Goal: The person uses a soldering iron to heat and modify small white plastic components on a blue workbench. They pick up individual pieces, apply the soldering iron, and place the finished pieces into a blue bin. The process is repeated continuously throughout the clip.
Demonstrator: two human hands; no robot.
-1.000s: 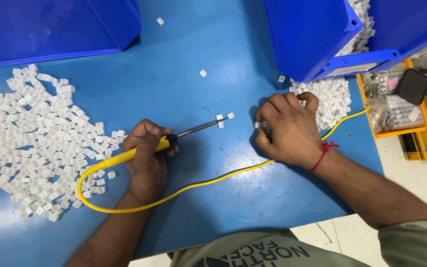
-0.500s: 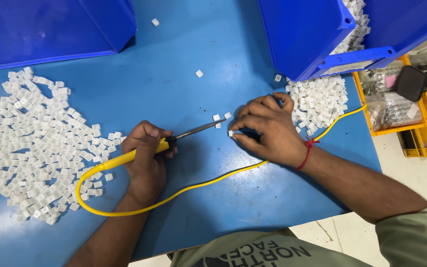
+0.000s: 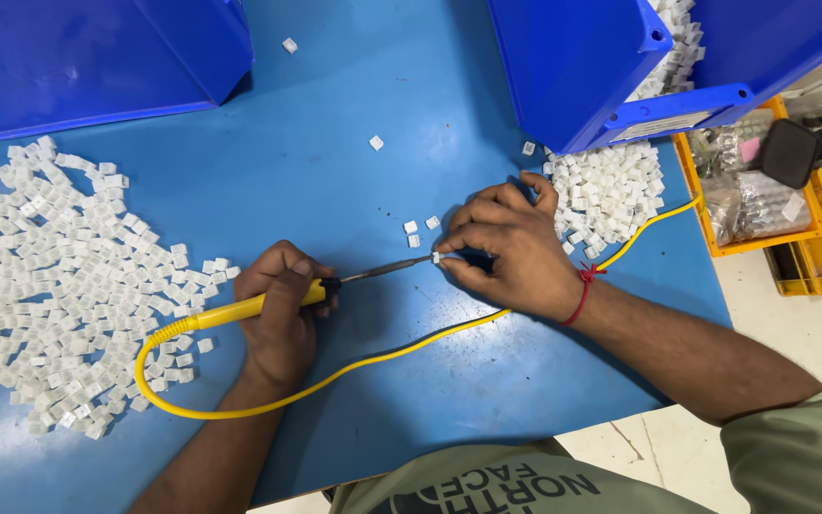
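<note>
Head view looks down on a blue table (image 3: 335, 143). Left hand (image 3: 283, 309) is wrapped around the yellow handle of a soldering iron (image 3: 268, 303), its metal tip reaching right toward the other hand. Right hand (image 3: 511, 252) pinches a small white part (image 3: 436, 257) between thumb and fingers, and the iron's tip touches or nearly touches that part; which one cannot be told. A red thread (image 3: 584, 290) circles the right wrist. The iron's yellow cord (image 3: 382, 352) loops below the left hand and runs right under the right forearm toward the orange tray (image 3: 763, 238).

Two more white parts lie just beside the tip, toward the top. A wide pile of parts (image 3: 59, 276) covers the table left of the left hand. A smaller pile (image 3: 611, 186) sits just beyond the right hand, against a blue bin (image 3: 573, 67). Another blue bin (image 3: 88, 57) stands at top left.
</note>
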